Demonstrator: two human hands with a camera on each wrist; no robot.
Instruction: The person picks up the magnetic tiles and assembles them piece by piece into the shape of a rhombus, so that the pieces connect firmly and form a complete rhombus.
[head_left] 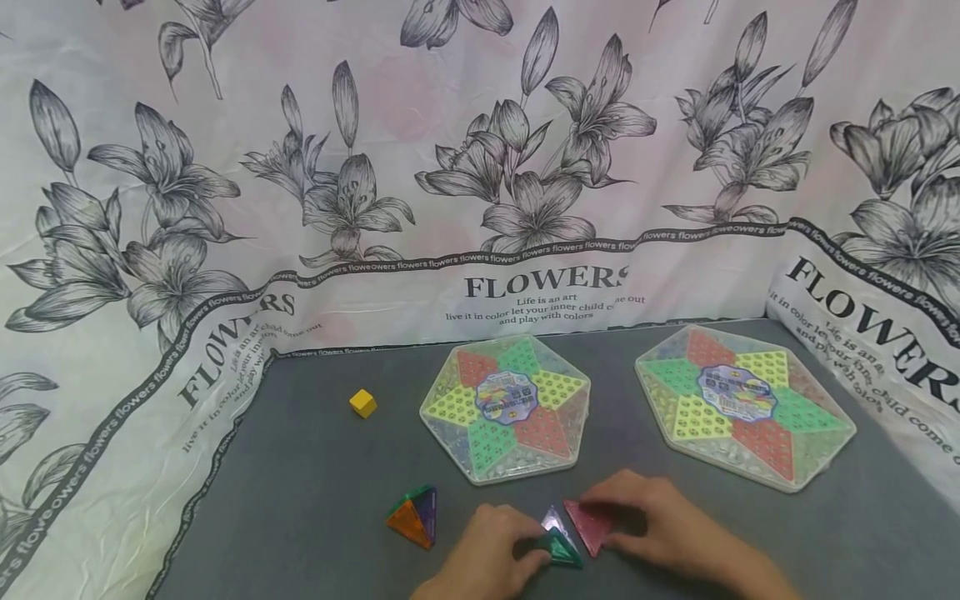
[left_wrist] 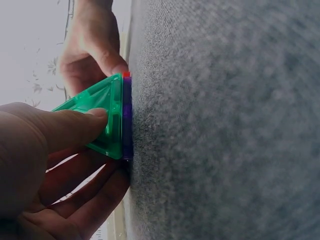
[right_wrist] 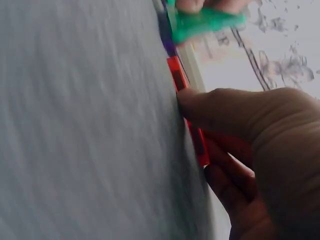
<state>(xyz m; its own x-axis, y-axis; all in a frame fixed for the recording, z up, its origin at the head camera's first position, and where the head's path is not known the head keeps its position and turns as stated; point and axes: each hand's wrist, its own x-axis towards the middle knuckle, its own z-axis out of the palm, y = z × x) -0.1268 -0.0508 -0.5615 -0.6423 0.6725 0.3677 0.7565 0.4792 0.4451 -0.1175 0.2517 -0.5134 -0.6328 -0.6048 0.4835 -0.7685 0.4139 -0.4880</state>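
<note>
My left hand [head_left: 491,554] pinches a green triangular tile [head_left: 558,550] at the near edge of the grey mat [head_left: 315,467]. In the left wrist view the green tile [left_wrist: 107,117] stands tilted up from a purple tile [left_wrist: 127,120] lying flat, thumb on one face and fingers below. That purple tile [head_left: 553,520] lies between the two hands. My right hand [head_left: 660,525] grips a red triangular tile [head_left: 588,523] beside it; in the right wrist view the thumb lies over the red tile [right_wrist: 187,112] and fingers curl under its edge.
A small pyramid of orange, green and purple tiles [head_left: 412,517] stands left of my hands. A yellow cube [head_left: 363,403] lies farther back. Two clear hexagonal cases [head_left: 506,408] [head_left: 744,404] of coloured tiles lie behind. A flowered cloth [head_left: 480,167] walls the mat.
</note>
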